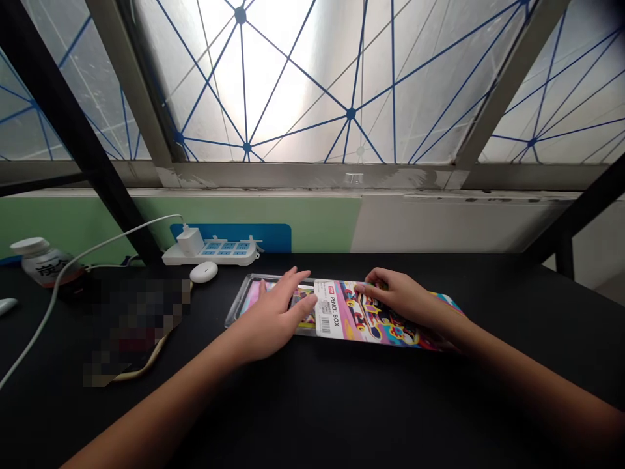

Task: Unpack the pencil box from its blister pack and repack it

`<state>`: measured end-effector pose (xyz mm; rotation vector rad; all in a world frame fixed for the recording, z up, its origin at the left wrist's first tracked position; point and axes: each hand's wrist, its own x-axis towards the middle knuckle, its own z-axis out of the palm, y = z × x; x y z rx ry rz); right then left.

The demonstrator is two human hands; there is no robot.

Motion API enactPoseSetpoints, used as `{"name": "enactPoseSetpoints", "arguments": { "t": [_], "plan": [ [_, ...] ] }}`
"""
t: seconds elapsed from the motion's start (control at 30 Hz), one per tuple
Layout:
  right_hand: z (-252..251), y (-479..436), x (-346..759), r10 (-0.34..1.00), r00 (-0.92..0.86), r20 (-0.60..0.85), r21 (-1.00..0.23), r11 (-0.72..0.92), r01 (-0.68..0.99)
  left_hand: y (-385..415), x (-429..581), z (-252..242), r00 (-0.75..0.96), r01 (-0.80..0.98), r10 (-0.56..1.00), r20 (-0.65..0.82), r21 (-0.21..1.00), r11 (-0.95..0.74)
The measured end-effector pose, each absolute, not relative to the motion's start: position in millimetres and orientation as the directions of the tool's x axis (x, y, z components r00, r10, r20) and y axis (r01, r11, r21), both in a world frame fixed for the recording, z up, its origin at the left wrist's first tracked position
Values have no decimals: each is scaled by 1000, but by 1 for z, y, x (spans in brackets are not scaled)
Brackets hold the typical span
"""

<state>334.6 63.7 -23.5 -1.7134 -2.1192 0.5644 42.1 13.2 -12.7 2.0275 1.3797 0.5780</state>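
Observation:
A colourful printed card sleeve marked "PENCIL BOX" lies across the black desk in front of me. From its left end a clear plastic tray sticks out, with bright printed contents that I cannot make out fully. My left hand rests over this tray, fingers stretched and apart, thumb near the sleeve's white end. My right hand grips the sleeve's far edge, thumb on top and fingers curled behind it. The right forearm hides part of the sleeve's right end.
At the back left, a white power strip holds a plugged-in charger. A white earbud case lies nearby. Farther left are a white-capped bottle, a trailing white cable and a blurred-out phone-like object. Windows stand behind the desk.

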Motion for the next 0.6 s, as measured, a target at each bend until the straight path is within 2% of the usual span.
{"name": "enactPoseSetpoints", "arguments": {
  "t": [0.1,0.17,0.27,0.37,0.43,0.5,0.6],
  "plan": [
    [-24,62,333,970,-242,2,-525,207,826,9,45,-4,318,391,941,119,887,-245],
    [-20,64,337,964,-262,-38,-525,204,826,16,41,-3,214,286,947,239,912,-294],
    [-12,67,347,946,-304,-113,-511,207,834,33,28,-10,27,279,937,348,898,-341],
    [-4,71,358,905,-365,-218,-539,200,818,48,19,-23,-98,260,937,336,917,-302],
    [-2,72,363,880,-392,-268,-569,184,802,52,19,-31,-115,205,943,312,936,-284],
    [-3,73,365,880,-392,-269,-572,181,800,52,21,-35,-101,153,946,307,945,-290],
    [-7,75,360,899,-394,-191,-529,244,813,50,24,-36,-97,92,946,309,949,-301]
  ]
}}
